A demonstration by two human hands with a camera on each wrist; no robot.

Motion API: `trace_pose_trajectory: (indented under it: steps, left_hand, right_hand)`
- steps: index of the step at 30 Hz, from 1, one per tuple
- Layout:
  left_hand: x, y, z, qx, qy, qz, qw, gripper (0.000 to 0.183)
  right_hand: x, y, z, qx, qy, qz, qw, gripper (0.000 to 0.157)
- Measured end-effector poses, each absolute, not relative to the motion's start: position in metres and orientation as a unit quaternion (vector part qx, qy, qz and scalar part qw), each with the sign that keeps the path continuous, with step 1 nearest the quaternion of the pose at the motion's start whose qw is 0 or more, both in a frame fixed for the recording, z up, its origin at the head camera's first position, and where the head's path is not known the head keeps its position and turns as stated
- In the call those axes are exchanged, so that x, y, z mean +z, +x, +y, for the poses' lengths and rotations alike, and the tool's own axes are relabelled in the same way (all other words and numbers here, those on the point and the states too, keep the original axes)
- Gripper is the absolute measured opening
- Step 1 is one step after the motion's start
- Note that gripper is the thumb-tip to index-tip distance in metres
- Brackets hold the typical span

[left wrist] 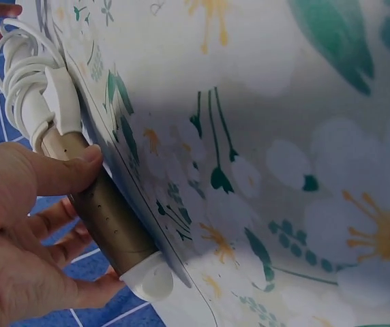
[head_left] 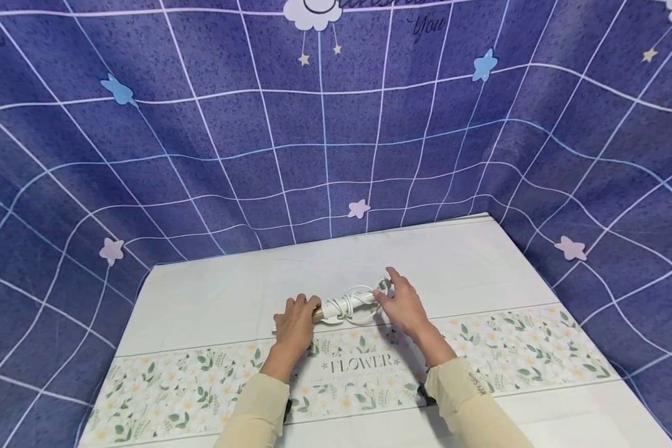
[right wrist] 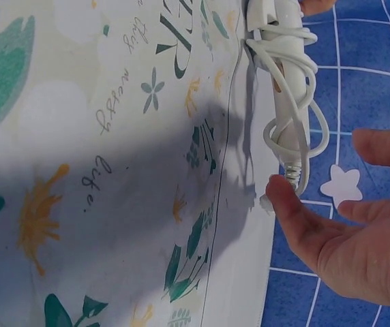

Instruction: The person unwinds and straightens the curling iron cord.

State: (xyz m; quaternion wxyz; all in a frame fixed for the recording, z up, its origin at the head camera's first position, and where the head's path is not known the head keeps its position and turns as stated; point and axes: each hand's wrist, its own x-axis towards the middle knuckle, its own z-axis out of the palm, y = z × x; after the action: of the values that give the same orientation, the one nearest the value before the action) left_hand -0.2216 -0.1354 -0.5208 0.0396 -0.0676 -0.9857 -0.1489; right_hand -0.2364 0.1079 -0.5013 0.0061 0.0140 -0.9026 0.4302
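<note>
A curling iron (head_left: 333, 308) lies across the middle of the table, its white cord (left wrist: 30, 71) wound in loops round the white handle (right wrist: 289, 112). My left hand (head_left: 295, 323) grips its gold-brown barrel (left wrist: 116, 221), the thumb on one side and fingers on the other. A white cap (left wrist: 148, 278) forms the barrel's end. At the handle's other end is my right hand (head_left: 402, 305), fingers spread apart. Its thumb is at the cord's base; whether it touches there is hard to tell.
A white table cover (head_left: 213, 292) with a flowered band and the word FLOWER lies beneath. Blue curtains (head_left: 291, 155) with white grid lines and stars stand behind and at both sides of the table.
</note>
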Motion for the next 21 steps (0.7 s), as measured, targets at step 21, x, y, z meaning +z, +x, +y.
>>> trace_pose_trajectory:
  steps: [21]
  left_hand:
    - [-0.508,-0.214,-0.137,-0.161,-0.073,-0.977,0.119,0.046]
  right_hand:
    - [-0.502,-0.238,0.107,0.432,0.002,-0.902,0.012,0.072]
